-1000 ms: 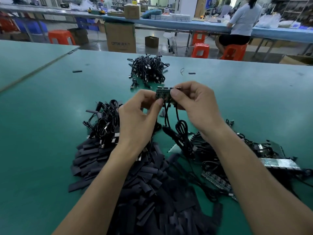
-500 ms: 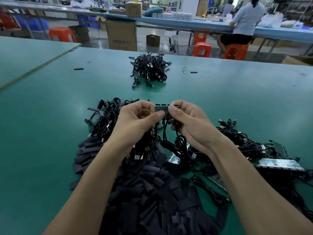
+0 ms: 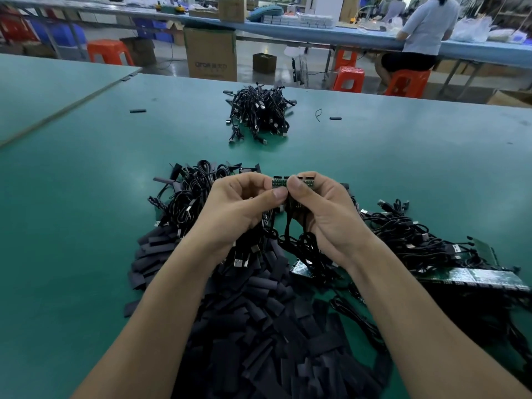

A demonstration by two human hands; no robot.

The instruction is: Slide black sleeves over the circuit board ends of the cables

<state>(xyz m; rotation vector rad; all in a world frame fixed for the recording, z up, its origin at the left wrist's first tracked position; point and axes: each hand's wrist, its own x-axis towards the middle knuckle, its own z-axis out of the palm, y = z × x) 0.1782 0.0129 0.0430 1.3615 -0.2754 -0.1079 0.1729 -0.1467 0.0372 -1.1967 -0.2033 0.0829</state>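
1. A green counter [image 3: 86,197] carries a heap of black sleeves [image 3: 259,326] and cable bundles [image 3: 260,115].
2. Left hand [image 3: 239,208] and right hand [image 3: 325,214] pinch a circuit board strip [image 3: 280,182] above the heap, its cables [image 3: 290,226] hanging.

Single wide-angle head view, facing forward-down; left hand [image 3: 239,210], right hand [image 3: 326,216] close; far workbench [image 3: 354,38] at top.

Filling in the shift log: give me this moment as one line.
left hand pinches board strip | right hand pinches it too | cables hang below | sleeve pile under forearms
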